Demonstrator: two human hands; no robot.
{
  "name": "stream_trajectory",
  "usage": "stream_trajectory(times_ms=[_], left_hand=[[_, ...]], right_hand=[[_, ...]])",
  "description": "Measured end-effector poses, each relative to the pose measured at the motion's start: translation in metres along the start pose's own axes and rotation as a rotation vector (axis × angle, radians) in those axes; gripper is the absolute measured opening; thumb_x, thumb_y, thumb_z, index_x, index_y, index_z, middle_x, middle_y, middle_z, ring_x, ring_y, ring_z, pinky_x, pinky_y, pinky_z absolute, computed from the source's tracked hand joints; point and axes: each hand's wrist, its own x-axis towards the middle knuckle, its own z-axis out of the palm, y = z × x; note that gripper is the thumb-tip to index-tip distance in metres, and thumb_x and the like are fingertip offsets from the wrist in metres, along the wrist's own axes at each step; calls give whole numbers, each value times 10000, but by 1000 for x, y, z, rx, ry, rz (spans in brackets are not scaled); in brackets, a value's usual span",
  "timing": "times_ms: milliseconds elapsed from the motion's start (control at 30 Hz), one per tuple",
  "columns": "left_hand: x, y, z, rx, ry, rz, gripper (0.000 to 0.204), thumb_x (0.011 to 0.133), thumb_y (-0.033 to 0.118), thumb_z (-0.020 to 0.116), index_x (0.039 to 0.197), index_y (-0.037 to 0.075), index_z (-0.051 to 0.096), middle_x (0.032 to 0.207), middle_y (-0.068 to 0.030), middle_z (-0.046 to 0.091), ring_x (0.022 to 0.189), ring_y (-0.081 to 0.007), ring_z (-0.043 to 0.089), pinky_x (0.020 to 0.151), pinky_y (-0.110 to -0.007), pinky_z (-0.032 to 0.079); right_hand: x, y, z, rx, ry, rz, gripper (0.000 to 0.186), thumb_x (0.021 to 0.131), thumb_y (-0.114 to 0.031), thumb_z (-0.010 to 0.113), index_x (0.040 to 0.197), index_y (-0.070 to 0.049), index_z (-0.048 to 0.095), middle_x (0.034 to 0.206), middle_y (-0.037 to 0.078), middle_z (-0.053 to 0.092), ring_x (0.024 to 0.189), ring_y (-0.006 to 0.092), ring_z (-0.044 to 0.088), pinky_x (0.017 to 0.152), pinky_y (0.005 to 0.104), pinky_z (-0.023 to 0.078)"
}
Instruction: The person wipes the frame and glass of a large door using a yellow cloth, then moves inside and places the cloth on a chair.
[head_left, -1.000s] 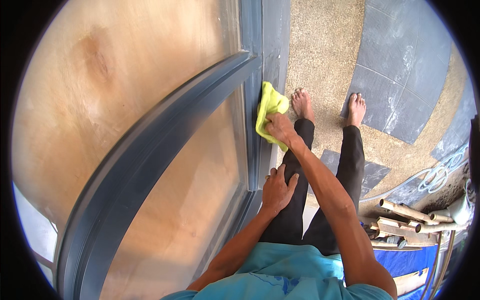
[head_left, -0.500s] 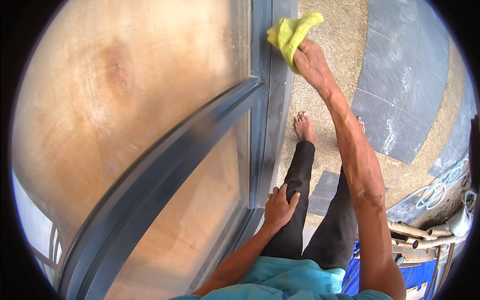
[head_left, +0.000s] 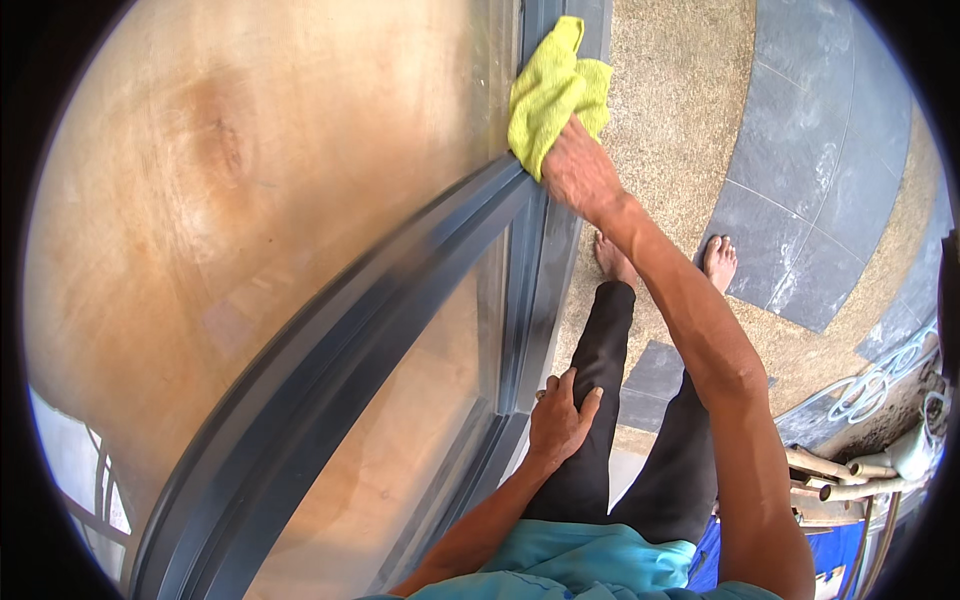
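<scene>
My right grip (head_left: 583, 180) is on the yellow-green cloth (head_left: 548, 100), and the relation that counts is this: the cloth lies ahead of my knuckles and a little to their left, spreading forward from my fingers over the dark grey frame strip (head_left: 535, 280) that runs along the edge of the pebbled floor (head_left: 670, 80). Its long axis runs roughly along that strip, leaning slightly right toward the far end, while my forearm comes in aslant from the lower right. The near end of the cloth sits just at the corner where the dark crossing bar (head_left: 350, 320) meets the strip, and its left edge laps toward the tan pane (head_left: 250, 200).

I pinch the cloth at its near end; my fingertips are lost in the folds, so how firmly I cannot tell. My right hand is plainly the nearer one. My left hand (head_left: 562, 415) is well apart from the cloth, resting on the dark trousers (head_left: 603, 335) over my left leg, empty, with its thumb standing away from the fingers.

The cloth looks soft and thin, with a finely textured weave. It is crumpled: one tapered tip points away from me, and a second flap folds out to the right.
</scene>
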Motion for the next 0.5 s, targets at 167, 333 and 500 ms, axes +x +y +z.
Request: stream_trajectory(times_ms=[167, 333, 500], left_hand=[[3, 0, -4, 17, 12, 15, 581, 943, 418, 625, 1312, -20, 530, 1134, -243, 591, 987, -440, 634, 837, -483, 544], [6, 0, -9, -21, 9, -17, 583, 943, 421, 627, 1314, -19, 529, 1140, -247, 592, 1001, -442, 628, 850, -490, 536], [11, 3, -11, -24, -11, -14, 584, 949, 417, 622, 1323, -20, 525, 1143, -246, 590, 1013, -441, 625, 857, -485, 536]], right_hand=[[-14, 2, 1, 23, -41, 4, 440, 881, -101, 515, 1294, 44, 560, 1329, 191, 579, 1303, 320, 483, 1191, 436, 300], [47, 29, -1, -158, 25, 98, 419, 920, -136, 494, 1299, 32, 548, 1320, 204, 579, 1306, 319, 483, 1182, 449, 307], [112, 80, -10, 117, 460, 67, 379, 879, -193, 519, 1170, 49, 542, 1149, 311, 596, 1105, 493, 552, 976, 523, 432]])
